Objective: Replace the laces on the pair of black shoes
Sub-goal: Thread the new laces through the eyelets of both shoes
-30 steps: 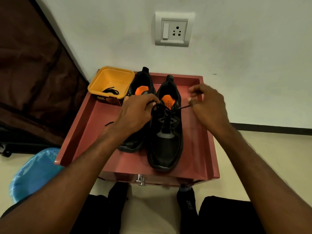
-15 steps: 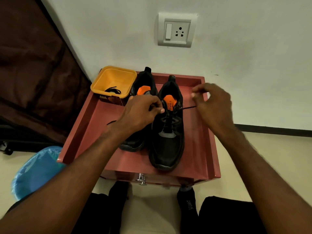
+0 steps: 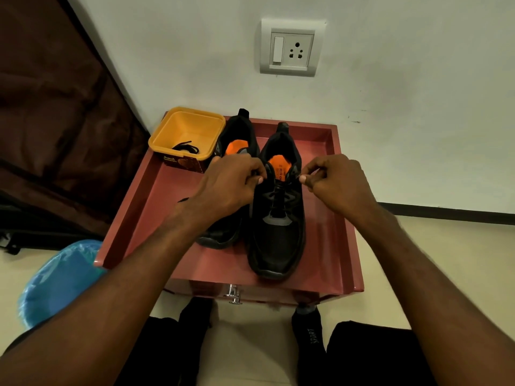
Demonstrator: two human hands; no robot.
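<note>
Both thumbs+forefingers were pinched shut on lace ends at top eyelets of the right-hand black shoe (image 3: 276, 218): L hand (image 3: 228, 188), R hand (image 3: 334, 182). Shoe sat on red tray (image 3: 328, 246) beside 2nd shoe (image 3: 237, 140). Risk: uneven pull could leave lace ends unequal or slip one out of an eyelet; spare lace (image 3: 185, 148) in yellow tub (image 3: 186, 126)

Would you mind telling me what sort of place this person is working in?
Most likely a room in a home: a wall socket with a switch on a plain white wall, a tiled floor, and a low red cabinet top used as a stand for the black shoes.
</note>
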